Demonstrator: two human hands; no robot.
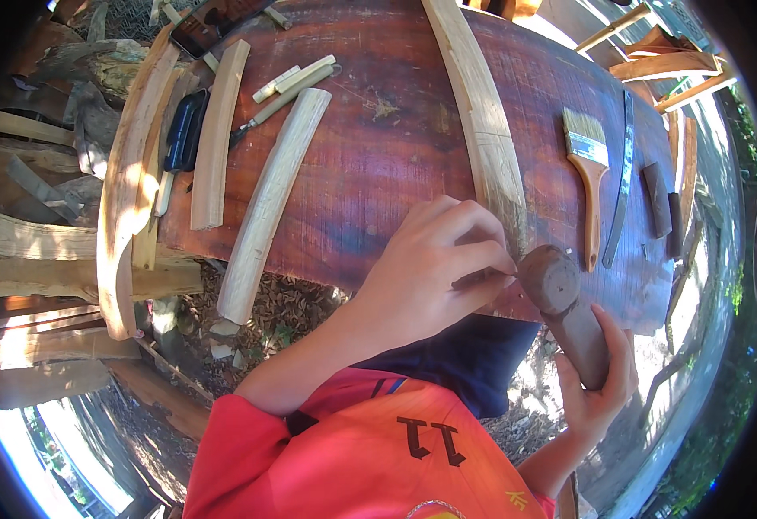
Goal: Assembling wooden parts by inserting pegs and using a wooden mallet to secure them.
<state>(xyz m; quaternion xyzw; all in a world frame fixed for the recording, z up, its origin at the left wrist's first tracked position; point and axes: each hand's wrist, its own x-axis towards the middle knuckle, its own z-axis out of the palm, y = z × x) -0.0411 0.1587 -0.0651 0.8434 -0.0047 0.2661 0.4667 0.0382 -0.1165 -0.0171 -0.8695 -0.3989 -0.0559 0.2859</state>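
The right grip [601, 385] is wrapped around the lower part of a thick brown wood-like cylinder [579, 337]. Just beside its round end, the left grip [447, 268] has curled fingers drawn nearly together; whether it pinches anything, I cannot tell. Beyond the left grip, a long pale wooden strip [478, 104] crosses the reddish-brown wooden counter [378, 173]. Beyond the right grip lies a flat, pale-bristled brush [589, 177] with an orange-brown handle.
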